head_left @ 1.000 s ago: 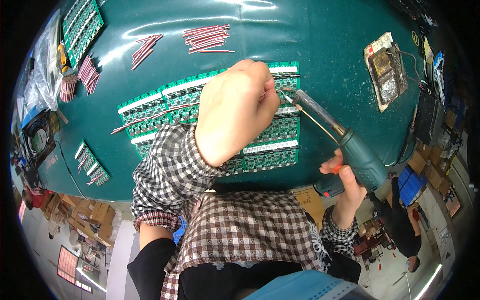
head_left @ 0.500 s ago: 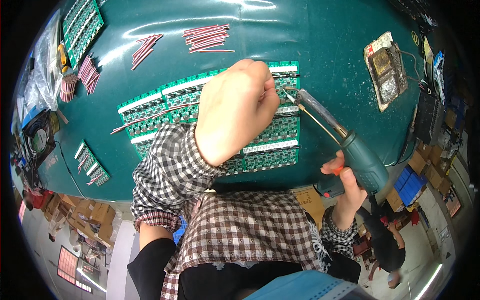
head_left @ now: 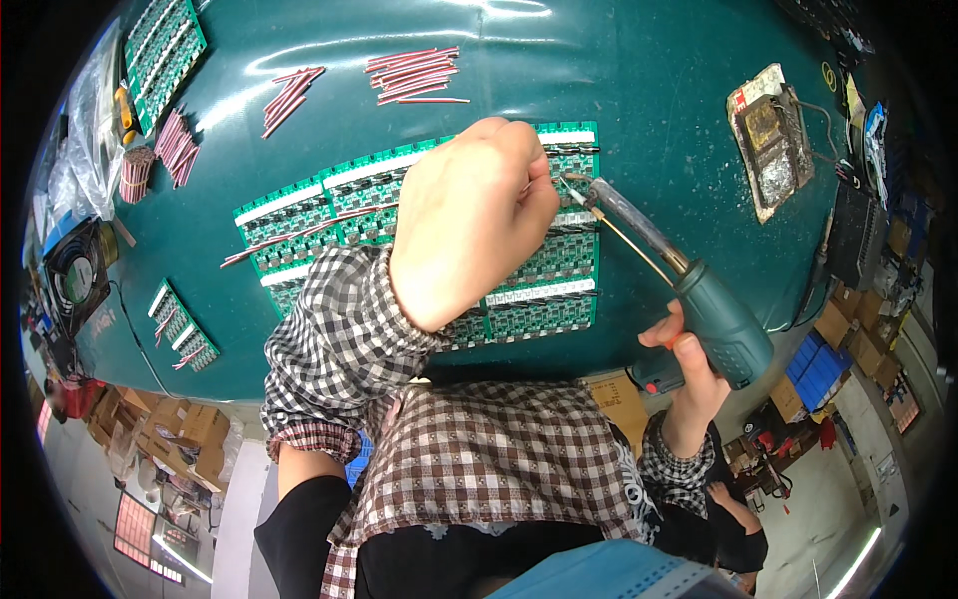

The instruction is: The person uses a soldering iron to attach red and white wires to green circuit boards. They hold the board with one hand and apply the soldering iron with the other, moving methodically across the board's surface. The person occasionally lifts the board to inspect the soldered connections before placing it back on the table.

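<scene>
Soldering gun (head_left: 726,324) nudged left, tip over PCB panels (head_left: 549,265) | right hand (head_left: 701,384) grips it | left hand (head_left: 474,215) pinched, contents hidden

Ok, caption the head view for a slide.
Right hand holds a soldering gun, tip over boards beside the left hand.

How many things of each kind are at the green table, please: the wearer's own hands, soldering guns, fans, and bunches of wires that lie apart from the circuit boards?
Left hand and right hand: 2
Soldering gun: 1
Fan: 1
Wire bunches: 4
Total: 8
</scene>
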The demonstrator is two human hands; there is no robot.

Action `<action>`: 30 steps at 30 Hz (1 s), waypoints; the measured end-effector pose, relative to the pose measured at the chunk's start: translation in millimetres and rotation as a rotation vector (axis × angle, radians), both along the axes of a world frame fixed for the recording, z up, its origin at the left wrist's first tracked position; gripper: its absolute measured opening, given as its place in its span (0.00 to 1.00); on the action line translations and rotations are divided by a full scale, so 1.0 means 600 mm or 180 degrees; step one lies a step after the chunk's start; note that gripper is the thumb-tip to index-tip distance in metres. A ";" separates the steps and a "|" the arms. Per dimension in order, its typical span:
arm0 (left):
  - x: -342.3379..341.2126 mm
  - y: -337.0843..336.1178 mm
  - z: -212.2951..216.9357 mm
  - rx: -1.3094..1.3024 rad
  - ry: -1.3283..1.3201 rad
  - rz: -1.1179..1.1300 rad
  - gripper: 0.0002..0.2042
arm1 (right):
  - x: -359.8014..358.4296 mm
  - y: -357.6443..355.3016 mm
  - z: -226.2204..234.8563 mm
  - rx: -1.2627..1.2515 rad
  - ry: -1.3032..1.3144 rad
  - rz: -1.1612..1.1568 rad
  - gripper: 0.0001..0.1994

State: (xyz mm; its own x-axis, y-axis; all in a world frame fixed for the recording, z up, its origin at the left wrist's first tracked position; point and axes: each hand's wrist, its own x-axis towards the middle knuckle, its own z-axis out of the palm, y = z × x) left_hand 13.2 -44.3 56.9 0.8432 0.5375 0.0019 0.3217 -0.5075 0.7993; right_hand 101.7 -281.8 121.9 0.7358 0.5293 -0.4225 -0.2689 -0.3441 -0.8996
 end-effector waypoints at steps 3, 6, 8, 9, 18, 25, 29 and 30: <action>0.001 -0.002 0.001 -0.0032 0.0045 0.0057 0.04 | -0.003 0.003 0.003 -0.0079 -0.0009 -0.0046 0.20; 0.000 -0.001 0.000 -0.0006 0.0009 0.0031 0.05 | -0.004 0.005 0.000 -0.0210 -0.0204 0.0036 0.21; 0.000 -0.001 -0.001 0.0013 -0.0033 0.0011 0.05 | -0.004 0.005 0.001 -0.0234 -0.0191 0.0027 0.21; 0.000 -0.001 -0.001 0.0010 -0.0045 0.0018 0.05 | -0.004 0.005 0.001 -0.0247 -0.0186 0.0022 0.21; 0.000 -0.001 -0.001 0.0070 -0.0030 0.0000 0.05 | -0.005 0.001 0.002 -0.0004 -0.0046 -0.0125 0.20; 0.000 -0.001 0.004 -0.0020 0.0033 0.0025 0.05 | -0.002 -0.008 -0.002 0.0026 -0.0122 -0.0017 0.20; 0.002 -0.003 0.006 0.0028 0.0136 0.0052 0.04 | -0.004 -0.011 -0.002 0.0091 -0.0164 -0.0145 0.20; 0.002 -0.002 0.008 0.0065 0.0128 0.0017 0.04 | -0.005 -0.011 -0.002 0.0097 -0.0147 -0.0187 0.20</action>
State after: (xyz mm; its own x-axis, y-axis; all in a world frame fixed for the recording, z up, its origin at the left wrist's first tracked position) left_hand 14.5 -45.8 61.5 0.8399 0.5423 -0.0209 0.3562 -0.5219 0.7751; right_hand 98.7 -288.4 120.8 0.7843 0.4968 -0.3717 -0.2459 -0.3012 -0.9213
